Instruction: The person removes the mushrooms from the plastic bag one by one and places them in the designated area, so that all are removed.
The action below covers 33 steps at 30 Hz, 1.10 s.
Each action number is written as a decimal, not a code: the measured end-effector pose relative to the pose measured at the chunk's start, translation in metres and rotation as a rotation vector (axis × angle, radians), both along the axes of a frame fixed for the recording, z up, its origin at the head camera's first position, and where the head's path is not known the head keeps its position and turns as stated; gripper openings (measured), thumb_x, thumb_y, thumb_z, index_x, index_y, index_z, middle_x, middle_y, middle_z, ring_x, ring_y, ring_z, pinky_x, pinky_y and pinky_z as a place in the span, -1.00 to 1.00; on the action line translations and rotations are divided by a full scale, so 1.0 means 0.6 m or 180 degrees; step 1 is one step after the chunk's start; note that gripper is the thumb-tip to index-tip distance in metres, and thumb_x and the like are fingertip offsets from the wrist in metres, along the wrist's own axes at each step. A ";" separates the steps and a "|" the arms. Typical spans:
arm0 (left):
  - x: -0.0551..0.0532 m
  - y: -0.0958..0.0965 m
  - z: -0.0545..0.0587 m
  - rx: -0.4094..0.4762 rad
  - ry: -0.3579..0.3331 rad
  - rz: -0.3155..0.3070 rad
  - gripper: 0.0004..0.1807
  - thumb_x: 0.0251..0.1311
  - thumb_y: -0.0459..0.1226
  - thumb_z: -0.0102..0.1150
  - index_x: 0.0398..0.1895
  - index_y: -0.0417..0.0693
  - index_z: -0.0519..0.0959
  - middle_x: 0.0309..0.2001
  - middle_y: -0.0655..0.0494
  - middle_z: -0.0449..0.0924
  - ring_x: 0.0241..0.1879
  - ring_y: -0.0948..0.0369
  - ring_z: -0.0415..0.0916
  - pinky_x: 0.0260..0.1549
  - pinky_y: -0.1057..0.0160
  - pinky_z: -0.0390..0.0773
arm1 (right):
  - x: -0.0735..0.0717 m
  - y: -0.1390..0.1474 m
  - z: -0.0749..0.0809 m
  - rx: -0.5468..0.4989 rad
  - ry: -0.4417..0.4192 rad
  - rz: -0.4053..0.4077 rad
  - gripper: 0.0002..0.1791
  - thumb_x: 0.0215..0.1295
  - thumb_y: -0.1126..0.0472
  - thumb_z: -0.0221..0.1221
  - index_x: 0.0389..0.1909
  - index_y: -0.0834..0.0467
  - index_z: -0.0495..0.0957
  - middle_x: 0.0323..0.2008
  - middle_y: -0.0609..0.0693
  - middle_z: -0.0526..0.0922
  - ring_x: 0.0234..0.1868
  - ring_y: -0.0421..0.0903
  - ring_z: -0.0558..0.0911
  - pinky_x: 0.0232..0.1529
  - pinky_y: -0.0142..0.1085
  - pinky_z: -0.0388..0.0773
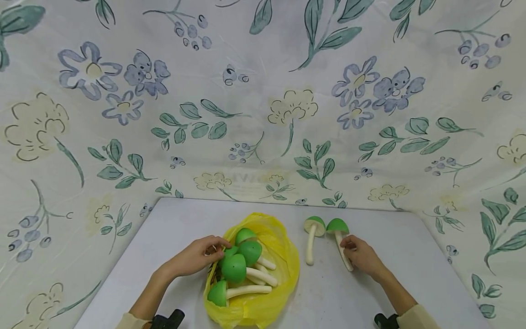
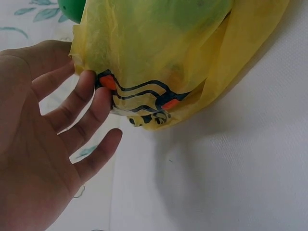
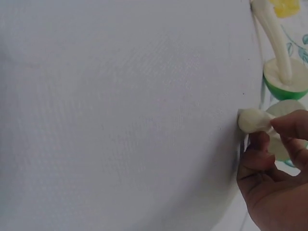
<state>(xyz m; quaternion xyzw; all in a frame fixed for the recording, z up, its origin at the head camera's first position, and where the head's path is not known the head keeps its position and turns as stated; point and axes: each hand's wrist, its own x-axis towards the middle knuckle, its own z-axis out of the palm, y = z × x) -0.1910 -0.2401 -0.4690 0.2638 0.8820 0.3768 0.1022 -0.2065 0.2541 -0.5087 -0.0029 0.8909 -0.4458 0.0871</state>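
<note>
A yellow plastic bag (image 1: 291,274) stands with its mouth spread, holding several toy mushrooms with green caps (image 1: 234,268) and pale stems. At its left rim is my left hand (image 1: 201,253), thumb on the inner side and fingers along the outside, pinching the edge. The left wrist view has these fingers (image 2: 102,103) against the bag's printed side (image 2: 144,91). My right hand (image 1: 363,257) pinches the stem of a toy mushroom (image 1: 338,225) right of the bag. In the right wrist view, thumb and fingers meet around its pale stem end (image 3: 252,120).
Another toy mushroom (image 1: 314,227) lies just left of the pinched one, its stem towards me. Everything rests on a white table (image 1: 172,219), with a floral-patterned sheet (image 1: 255,137) behind and at both sides.
</note>
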 end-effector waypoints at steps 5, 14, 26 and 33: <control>0.001 0.001 0.001 0.0000 -0.0001 0.0003 -0.73 0.48 -0.12 0.09 0.14 0.08 0.60 -0.15 0.22 0.56 -0.19 0.25 0.48 -0.20 0.27 0.54 | -0.001 -0.002 -0.004 -0.0112 -0.0048 -0.0031 -0.73 0.33 0.35 0.09 0.03 0.28 0.49 0.00 0.20 0.58 -0.10 0.01 0.56 -0.28 -0.22 0.56; 0.002 0.001 0.003 0.0021 0.0010 -0.0008 -0.72 0.48 -0.12 0.09 0.14 0.06 0.60 -0.14 0.21 0.56 -0.19 0.24 0.48 -0.21 0.27 0.54 | -0.003 -0.007 -0.007 -0.0303 -0.0061 -0.0123 -0.70 0.33 0.39 0.07 0.07 0.30 0.42 -0.06 0.22 0.53 -0.17 0.00 0.54 -0.33 -0.22 0.53; 0.000 0.000 0.004 -0.0002 -0.0012 -0.0024 -0.72 0.48 -0.11 0.08 0.14 0.07 0.60 -0.15 0.21 0.56 -0.20 0.25 0.48 -0.22 0.27 0.53 | -0.006 -0.004 -0.006 -0.0114 0.0051 -0.0170 -0.74 0.32 0.36 0.13 0.01 0.29 0.46 -0.12 0.15 0.52 -0.17 -0.01 0.54 -0.30 -0.24 0.52; 0.001 0.000 0.004 0.0015 -0.0012 -0.0034 -0.73 0.49 -0.11 0.08 0.14 0.08 0.59 -0.14 0.21 0.56 -0.20 0.25 0.48 -0.22 0.27 0.53 | -0.004 -0.004 -0.002 -0.0118 0.0085 -0.0168 -0.75 0.31 0.32 0.18 -0.03 0.29 0.48 -0.21 0.08 0.51 -0.25 -0.07 0.50 -0.37 -0.28 0.48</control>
